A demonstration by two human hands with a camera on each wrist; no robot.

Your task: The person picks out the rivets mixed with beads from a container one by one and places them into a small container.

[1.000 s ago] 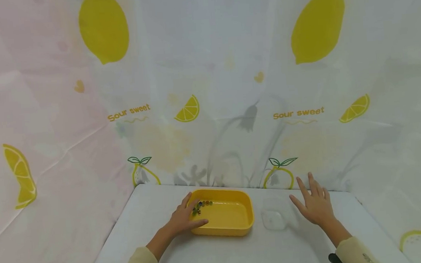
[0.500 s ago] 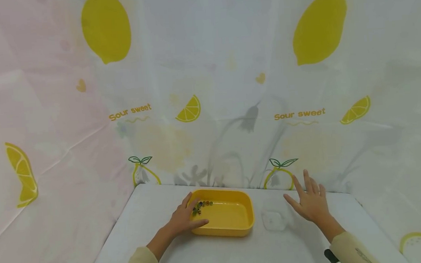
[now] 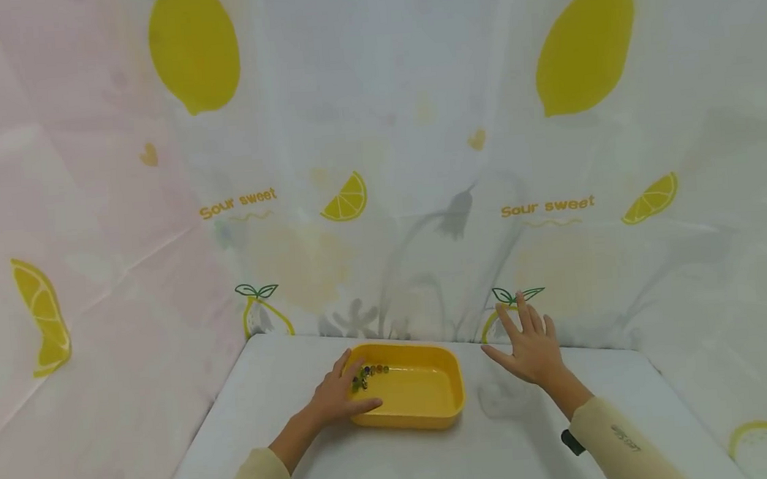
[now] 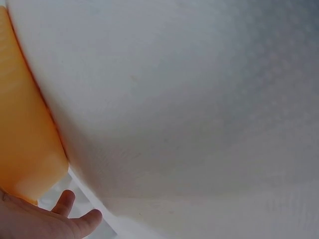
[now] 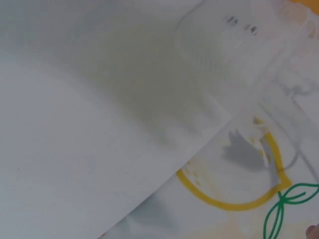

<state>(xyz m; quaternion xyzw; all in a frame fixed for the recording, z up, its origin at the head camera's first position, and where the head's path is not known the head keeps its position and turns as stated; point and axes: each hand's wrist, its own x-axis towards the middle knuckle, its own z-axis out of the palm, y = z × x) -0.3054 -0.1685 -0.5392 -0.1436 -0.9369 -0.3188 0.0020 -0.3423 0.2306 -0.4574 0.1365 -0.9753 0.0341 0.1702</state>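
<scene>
In the head view my left hand point(image 3: 332, 398) lies over the left end of a yellow rectangular tray point(image 3: 427, 418), fingers spread at the rim and thumb stretched over the front edge. Several small glassy marbles point(image 3: 380, 369) lie in the tray's back left corner. The left wrist view catches that hand point(image 4: 45, 221) beside the tray's outer wall point(image 4: 30, 119). My right hand point(image 3: 530, 351), fingers spread and holding nothing, hovers over the back right of the table, above a clear plastic container point(image 3: 499, 402). The right wrist view shows the container point(image 5: 219, 55) and one fingertip point(image 5: 313, 232).
A white table point(image 3: 411, 472) carries the tray and container. Behind it and on both sides hangs a pale curtain point(image 3: 383, 122) printed with lemons, its lower edge meeting the table's back edge. Small dark marks show on the container in the right wrist view.
My right hand has moved left toward the tray and slightly up, from beside the clear container to above it. The left hand, tray and marbles have stayed put.
</scene>
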